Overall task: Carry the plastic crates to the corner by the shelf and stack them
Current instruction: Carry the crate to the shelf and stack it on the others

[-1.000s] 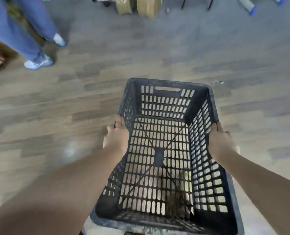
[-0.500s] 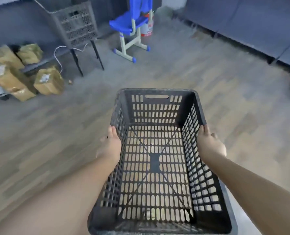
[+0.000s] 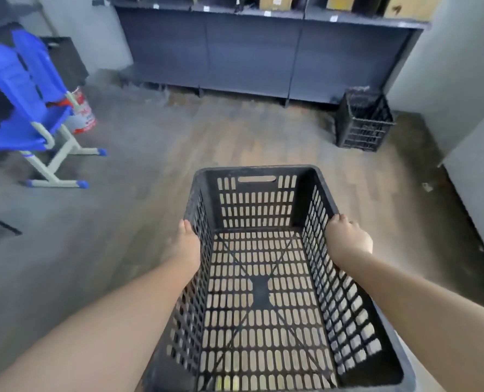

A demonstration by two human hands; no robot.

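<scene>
A black slotted plastic crate point(image 3: 263, 292) is carried above the wooden floor point(image 3: 156, 171), nothing inside it; the left hand point(image 3: 188, 244) has its grip clenched on the crate's left rim, fingers hidden outside the wall; the right hand point(image 3: 348, 240) grips the right rim, fingers curled over the edge; ahead of the crate and to its right, a second black crate point(image 3: 362, 123) stands in the corner, just beside the dark shelf point(image 3: 263, 52); stacked blue chairs point(image 3: 28, 103) stand to the carried crate's far left.

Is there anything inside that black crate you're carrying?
Nothing shows inside the carried crate: only its slotted bottom, with wooden floor visible through the holes. The left hand and right hand grip its side rims. The nearest edge runs out of view.
</scene>
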